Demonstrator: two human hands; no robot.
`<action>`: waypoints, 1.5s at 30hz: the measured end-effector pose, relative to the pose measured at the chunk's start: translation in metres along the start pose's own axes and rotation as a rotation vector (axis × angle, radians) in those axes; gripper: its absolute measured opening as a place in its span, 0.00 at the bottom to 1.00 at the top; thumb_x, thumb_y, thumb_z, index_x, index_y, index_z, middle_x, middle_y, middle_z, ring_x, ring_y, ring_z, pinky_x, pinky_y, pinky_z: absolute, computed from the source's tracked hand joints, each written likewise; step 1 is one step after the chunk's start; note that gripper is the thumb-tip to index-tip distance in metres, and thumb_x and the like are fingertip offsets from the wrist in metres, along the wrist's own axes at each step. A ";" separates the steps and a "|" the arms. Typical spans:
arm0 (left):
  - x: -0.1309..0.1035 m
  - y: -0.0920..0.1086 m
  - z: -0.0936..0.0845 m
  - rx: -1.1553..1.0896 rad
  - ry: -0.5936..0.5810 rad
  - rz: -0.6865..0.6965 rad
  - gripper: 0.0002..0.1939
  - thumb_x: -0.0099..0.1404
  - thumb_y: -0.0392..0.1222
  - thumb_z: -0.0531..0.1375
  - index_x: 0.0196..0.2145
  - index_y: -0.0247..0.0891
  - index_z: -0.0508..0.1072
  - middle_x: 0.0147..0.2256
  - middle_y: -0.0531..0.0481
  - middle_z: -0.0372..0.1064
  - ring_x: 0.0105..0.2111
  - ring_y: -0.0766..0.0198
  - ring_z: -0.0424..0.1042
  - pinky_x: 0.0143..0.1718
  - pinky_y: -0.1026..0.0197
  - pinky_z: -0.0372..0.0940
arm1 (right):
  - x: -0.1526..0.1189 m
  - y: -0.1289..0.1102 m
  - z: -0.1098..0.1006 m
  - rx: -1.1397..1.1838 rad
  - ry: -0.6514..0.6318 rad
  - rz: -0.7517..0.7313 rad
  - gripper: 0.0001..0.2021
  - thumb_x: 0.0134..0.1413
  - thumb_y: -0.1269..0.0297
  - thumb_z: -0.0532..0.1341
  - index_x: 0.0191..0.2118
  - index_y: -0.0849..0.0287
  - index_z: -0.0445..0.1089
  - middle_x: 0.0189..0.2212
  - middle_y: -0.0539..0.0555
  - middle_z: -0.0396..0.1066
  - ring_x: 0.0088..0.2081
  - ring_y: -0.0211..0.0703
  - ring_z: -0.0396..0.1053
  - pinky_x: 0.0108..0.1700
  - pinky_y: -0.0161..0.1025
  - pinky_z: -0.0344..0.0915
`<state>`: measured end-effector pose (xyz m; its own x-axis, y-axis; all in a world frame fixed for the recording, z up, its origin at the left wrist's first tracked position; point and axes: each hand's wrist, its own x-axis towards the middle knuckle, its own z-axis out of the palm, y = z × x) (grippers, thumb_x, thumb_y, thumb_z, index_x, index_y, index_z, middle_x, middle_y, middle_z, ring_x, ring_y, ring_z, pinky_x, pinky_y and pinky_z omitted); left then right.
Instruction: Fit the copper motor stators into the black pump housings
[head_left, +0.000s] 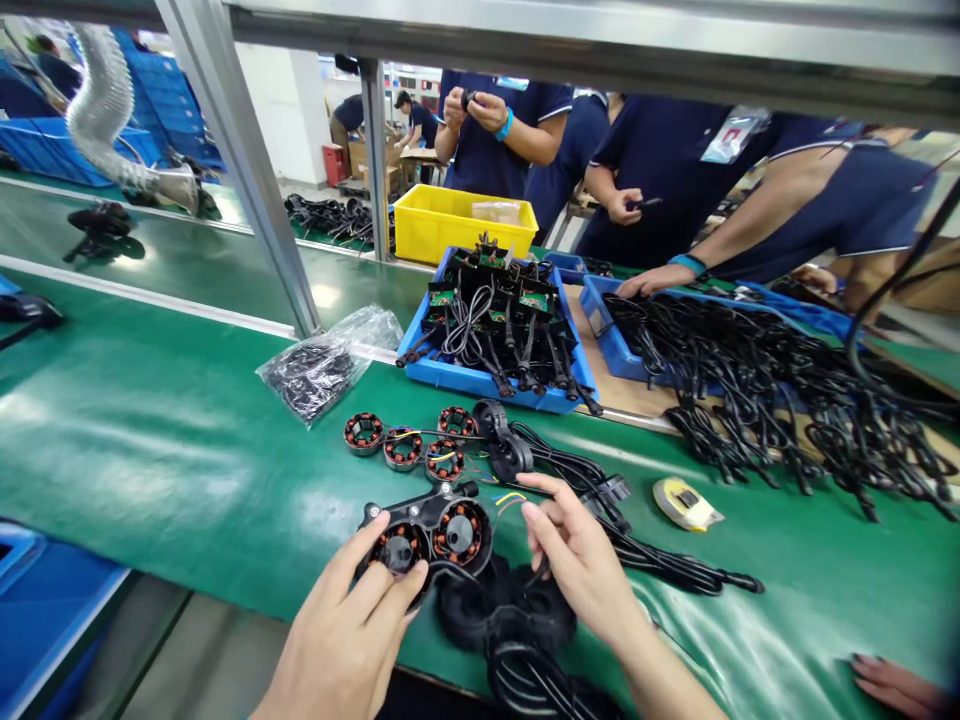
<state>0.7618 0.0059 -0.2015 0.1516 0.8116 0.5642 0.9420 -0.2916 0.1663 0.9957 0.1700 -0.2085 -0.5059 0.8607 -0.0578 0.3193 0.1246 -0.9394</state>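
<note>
My left hand (pixel 349 610) grips the left side of a black twin motor housing (pixel 431 510), fingers and thumb on its rim. Two round stators with copper windings (pixel 459 532) sit side by side in it. Thin yellow, red and blue wires (pixel 510 498) stick out at its right. My right hand (pixel 574 555) is beside these wires, index finger stretched out and thumb apart from it near the wire ends; its other fingers are curled and partly hidden. Below lies another black housing (pixel 510 610) with a coiled black cable (pixel 540 680).
Loose stators (pixel 403 449), cabled black parts (pixel 510 450) and a yellow-and-white tape measure (pixel 684 504) lie on the green bench. Behind are a bag of black parts (pixel 311 375), a blue tray (pixel 487 385), a yellow bin (pixel 427 225) and black cables (pixel 735 350). Co-workers stand opposite; another person's hand (pixel 896 685) is at right.
</note>
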 end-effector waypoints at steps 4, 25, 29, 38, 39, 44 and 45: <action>0.000 0.000 0.000 -0.009 0.000 -0.001 0.14 0.72 0.34 0.58 0.52 0.37 0.78 0.46 0.50 0.76 0.64 0.48 0.61 0.61 0.54 0.60 | -0.004 -0.012 0.007 -0.463 0.203 -0.427 0.13 0.68 0.54 0.62 0.49 0.57 0.74 0.22 0.45 0.63 0.21 0.29 0.58 0.26 0.30 0.56; 0.108 -0.020 0.013 0.074 -0.371 0.498 0.04 0.66 0.33 0.64 0.39 0.37 0.74 0.36 0.48 0.67 0.36 0.56 0.67 0.33 0.55 0.62 | -0.002 -0.018 0.020 -0.282 0.172 -0.479 0.10 0.69 0.62 0.60 0.50 0.59 0.72 0.38 0.52 0.76 0.33 0.33 0.76 0.37 0.30 0.73; 0.108 -0.024 0.017 -0.029 -0.394 0.364 0.04 0.68 0.36 0.64 0.34 0.37 0.73 0.42 0.46 0.67 0.40 0.57 0.68 0.33 0.58 0.63 | -0.021 -0.013 0.017 0.028 0.068 -0.179 0.12 0.69 0.58 0.59 0.50 0.61 0.68 0.35 0.51 0.74 0.25 0.31 0.73 0.28 0.27 0.71; 0.117 -0.024 0.017 -0.031 -0.343 0.393 0.04 0.74 0.33 0.57 0.43 0.36 0.71 0.32 0.52 0.72 0.32 0.60 0.71 0.34 0.56 0.63 | -0.038 -0.018 0.028 -0.753 0.299 -0.684 0.08 0.70 0.74 0.54 0.42 0.62 0.70 0.32 0.52 0.73 0.31 0.34 0.75 0.34 0.32 0.69; 0.118 -0.024 0.019 -0.032 -0.340 0.406 0.04 0.73 0.33 0.57 0.41 0.36 0.72 0.30 0.52 0.71 0.31 0.60 0.71 0.34 0.56 0.62 | -0.039 -0.020 0.029 -0.795 0.301 -0.689 0.08 0.70 0.74 0.53 0.41 0.62 0.69 0.30 0.51 0.72 0.30 0.34 0.74 0.32 0.33 0.68; 0.122 -0.023 0.026 0.000 -0.302 0.500 0.06 0.72 0.33 0.59 0.36 0.36 0.75 0.30 0.50 0.71 0.34 0.59 0.69 0.35 0.54 0.58 | -0.047 -0.023 0.033 -0.786 0.270 -0.692 0.08 0.70 0.75 0.53 0.43 0.62 0.70 0.31 0.51 0.72 0.30 0.35 0.73 0.33 0.34 0.69; 0.123 -0.023 0.026 0.002 -0.301 0.516 0.05 0.71 0.34 0.60 0.37 0.35 0.76 0.32 0.49 0.71 0.35 0.58 0.69 0.35 0.54 0.58 | -0.048 -0.022 0.033 -0.774 0.266 -0.690 0.08 0.69 0.75 0.54 0.45 0.62 0.70 0.33 0.52 0.73 0.31 0.36 0.74 0.34 0.34 0.70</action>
<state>0.7666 0.1255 -0.1568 0.6675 0.6735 0.3176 0.7248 -0.6854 -0.0699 0.9870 0.1094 -0.1959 -0.6100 0.5529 0.5676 0.4998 0.8243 -0.2659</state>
